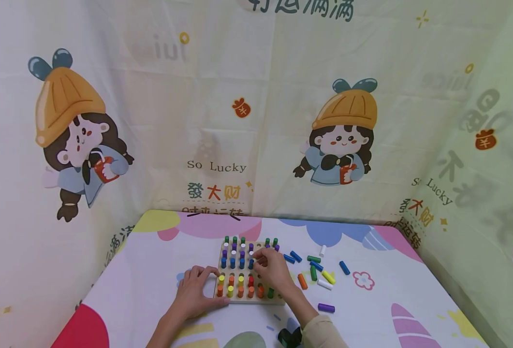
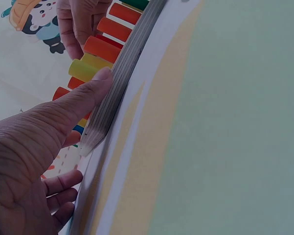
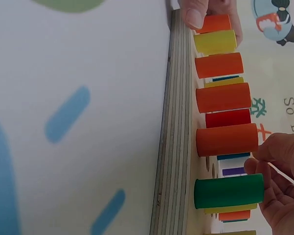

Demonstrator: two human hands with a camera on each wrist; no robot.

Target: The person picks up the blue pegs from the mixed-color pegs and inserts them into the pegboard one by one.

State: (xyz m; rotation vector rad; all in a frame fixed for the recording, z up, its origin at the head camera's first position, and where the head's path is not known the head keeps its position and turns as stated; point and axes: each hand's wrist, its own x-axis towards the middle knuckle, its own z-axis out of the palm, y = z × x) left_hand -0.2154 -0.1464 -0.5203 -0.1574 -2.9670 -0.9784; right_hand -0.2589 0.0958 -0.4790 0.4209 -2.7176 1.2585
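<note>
A wooden pegboard [image 1: 256,301] with upright coloured cylinder pegs lies on the table. My left hand [image 1: 194,293] holds its near left corner, thumb [image 2: 101,76] against the front edge and a finger at the left side. Over the middle of the board, my right hand [image 1: 275,270] has its fingertips drawn together at a white peg [image 1: 251,253], beside a blue peg [image 1: 251,264]. The hand partly hides its fingertips' contact and the holes behind. Orange pegs [image 3: 227,140] and a green peg [image 3: 229,191] stand along the front row.
Loose pegs lie right of the board, among them an orange peg [image 1: 302,281], a yellow peg [image 1: 328,277], a purple peg [image 1: 326,308] and a blue peg [image 1: 344,268]. A dark object [image 1: 289,337] is by the right sleeve. Printed cloth [image 1: 273,145] hangs behind the table.
</note>
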